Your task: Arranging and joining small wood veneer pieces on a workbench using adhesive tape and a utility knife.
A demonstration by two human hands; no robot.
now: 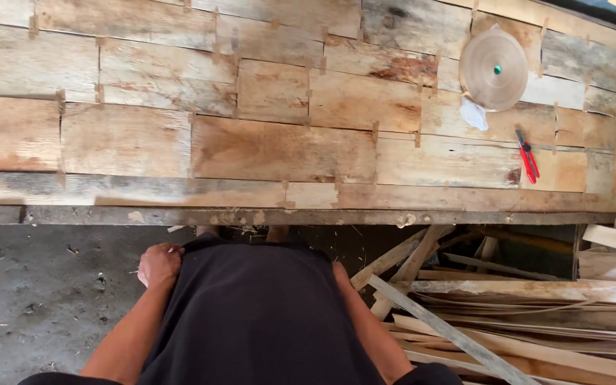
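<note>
The black garment (258,321) worn by the person fills the lower middle of the view, and its upper left edge is touched by the left hand (159,265), whose fingers are curled onto the cloth; whether the grip is pinched on the fabric or merely resting against it cannot be told. The garment is seen as a plain, dark, smooth cloth, spread wide at the bottom of the frame and narrowed toward the bench, so its long axis is run from the near edge toward the bench. The right hand is hidden behind the garment's right edge, only the forearm (368,328) being shown, so its grip cannot be judged. To the left, a grey, pitted floor (37,299) is seen. To the right, a heap of pale wooden slats and strips (507,314) is piled loosely, most of them lying crosswise, one grey slat slanted over them. Beyond, the bench (286,215) is shown with a worn front edge, and its top is covered by patched veneer sheets (272,142) joined with small tape strips. Far right on it, a red-handled pair of scissors (527,155) is laid pointing away, and farther still a roll of tan tape (493,69) is laid flat, well apart from both hands.
</note>
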